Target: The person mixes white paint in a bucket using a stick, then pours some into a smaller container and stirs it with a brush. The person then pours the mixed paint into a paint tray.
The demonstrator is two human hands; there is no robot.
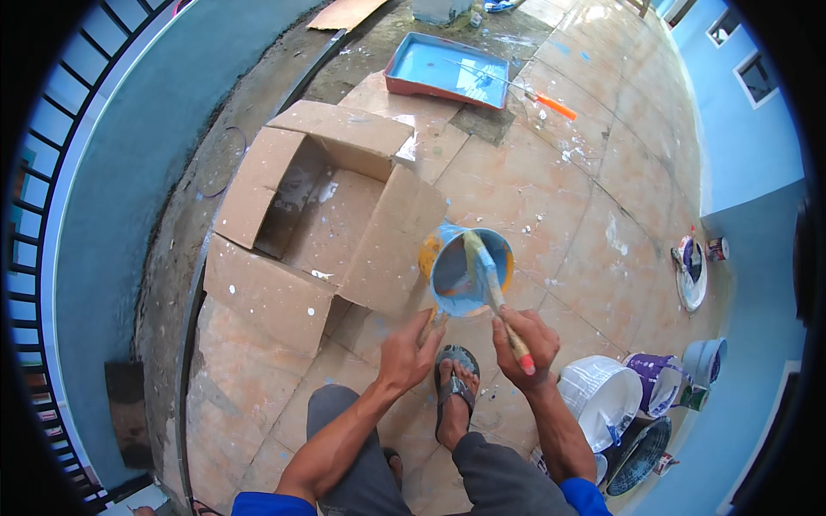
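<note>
My right hand (527,346) is wrapped round the wooden handle of a paintbrush (493,284), which has a red tip. Its bristle end, smeared with light blue paint, rests at the rim of a small paint pot (447,297). That pot is yellow outside and coated in blue paint, with its mouth facing up toward me. At the pot's near side, my left hand (408,353) is closed on what looks like its short handle, mostly covered by the fingers. Whether the pot touches the floor cannot be told.
An open cardboard box (340,215) with flaps spread lies left of the pot. Farther off is a red paint tray (413,86) holding blue paint, with an orange-handled tool (555,107) across it. White buckets (598,396) and purple containers (651,378) stand right, by the blue wall (757,284).
</note>
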